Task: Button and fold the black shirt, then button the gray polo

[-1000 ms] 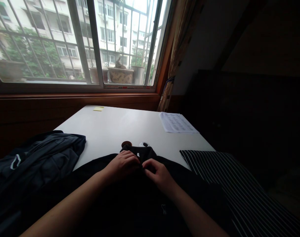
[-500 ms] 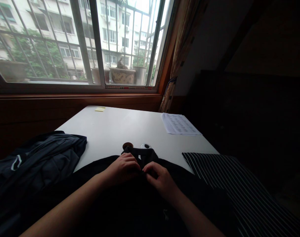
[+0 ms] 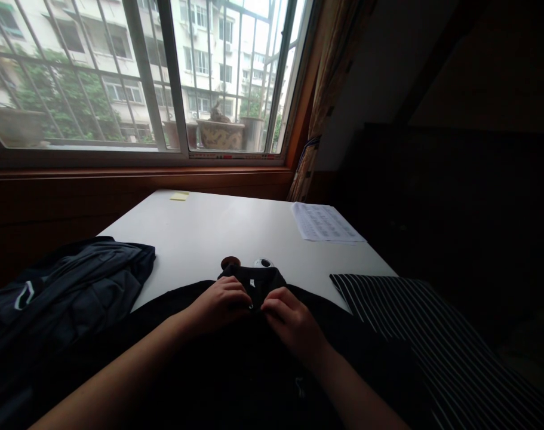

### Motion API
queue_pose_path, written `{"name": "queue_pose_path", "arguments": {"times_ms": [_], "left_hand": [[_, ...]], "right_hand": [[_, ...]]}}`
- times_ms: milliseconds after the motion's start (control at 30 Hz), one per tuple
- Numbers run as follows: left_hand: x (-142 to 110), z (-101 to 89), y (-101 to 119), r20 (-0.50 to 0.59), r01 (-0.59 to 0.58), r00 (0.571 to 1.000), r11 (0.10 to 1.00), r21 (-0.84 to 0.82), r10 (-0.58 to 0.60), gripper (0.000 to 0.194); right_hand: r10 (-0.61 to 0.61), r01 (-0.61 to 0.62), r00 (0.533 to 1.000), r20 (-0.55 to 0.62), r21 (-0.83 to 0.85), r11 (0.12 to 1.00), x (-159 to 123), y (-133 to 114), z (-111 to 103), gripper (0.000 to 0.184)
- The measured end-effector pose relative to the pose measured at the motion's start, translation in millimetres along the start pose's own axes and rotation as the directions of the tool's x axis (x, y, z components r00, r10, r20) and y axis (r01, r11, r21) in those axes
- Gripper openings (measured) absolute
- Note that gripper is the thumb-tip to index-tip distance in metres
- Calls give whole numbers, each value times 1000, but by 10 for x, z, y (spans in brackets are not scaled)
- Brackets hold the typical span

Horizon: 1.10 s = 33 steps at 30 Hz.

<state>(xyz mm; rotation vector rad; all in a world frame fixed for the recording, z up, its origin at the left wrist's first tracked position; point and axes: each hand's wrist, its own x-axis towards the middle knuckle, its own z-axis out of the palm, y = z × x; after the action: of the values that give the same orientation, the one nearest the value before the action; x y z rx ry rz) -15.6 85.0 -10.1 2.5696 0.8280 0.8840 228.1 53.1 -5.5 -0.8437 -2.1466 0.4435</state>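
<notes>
A black collared shirt (image 3: 236,370) lies spread over the near part of the table, its collar (image 3: 263,276) pointing away from me and a small white label showing inside. My left hand (image 3: 224,301) is closed on the shirt's front edge just below the collar. By its fingertips shows a small shiny spot, perhaps a button (image 3: 251,306). My right hand (image 3: 292,319) pinches the facing edge of the shirt, with a narrow gap between the two hands. The dark cloth hides exactly what lies under the fingertips.
On the white table (image 3: 227,224) stand two spools, one brown (image 3: 230,261) and one white and black (image 3: 263,263), just beyond the collar. A dark blue garment (image 3: 88,280) lies left, striped cloth (image 3: 415,322) right. Farther back are printed sheets (image 3: 326,222) and a yellow note (image 3: 179,196).
My fingertips have moved slightly apart, opening a small gap at the shirt's neck where a shiny spot now shows. The view has shifted a little; other things stay put.
</notes>
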Motion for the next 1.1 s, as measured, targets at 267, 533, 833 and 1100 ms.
{"name": "queue_pose_path", "arguments": {"times_ms": [267,533,833,1100], "left_hand": [[-14,54,4,32,-8,999,990,138,4,12],[-27,104,63,-8,-20,1000,978,207,22,11],[-8,73,162,-9,-54,998,946,321,60,13],[9,53,186,13,-114,993,927,357,117,14]], "right_hand": [[-90,97,994,54,-125,987,8,-84,-59,23],[-80,87,995,64,-115,989,2,-38,-30,21],[-92,100,993,73,-110,989,-9,21,-32,22],[-114,116,993,28,-100,988,-3,28,-47,23]]}}
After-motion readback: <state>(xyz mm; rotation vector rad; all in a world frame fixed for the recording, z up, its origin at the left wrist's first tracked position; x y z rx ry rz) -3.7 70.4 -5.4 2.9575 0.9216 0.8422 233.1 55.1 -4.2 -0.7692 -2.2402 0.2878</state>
